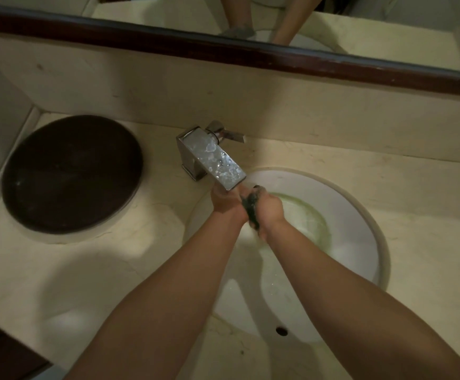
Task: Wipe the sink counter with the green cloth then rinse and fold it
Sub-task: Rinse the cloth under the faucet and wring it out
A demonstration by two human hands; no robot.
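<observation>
Cloth: the green cloth [251,212], soaked so dark it reads nearly black, is bunched into a narrow wad just under the spout, at about 10 o'clock of the bowl.
Left hand: the left hand [224,204] is closed on the wad's near side; its fingertips are hidden under the spout.
Right hand: the right hand [271,208] is wrapped round the wad from 3 o'clock, with cloth poking out above and below the fist.
Faucet: square chrome faucet [212,157], wet on top, at 11 o'clock of the bowl.
Basin: round white ceramic sink basin [355,215] with greenish water pooled inside.
Counter: cream marble counter [113,270]; a dark brown round disc [71,174] lies at 9 o'clock of the faucet.
Handling: probably soft, limp, slippery and heavy with water. Best squeezed along its length, then shaken out and taken by two corners for folding.
</observation>
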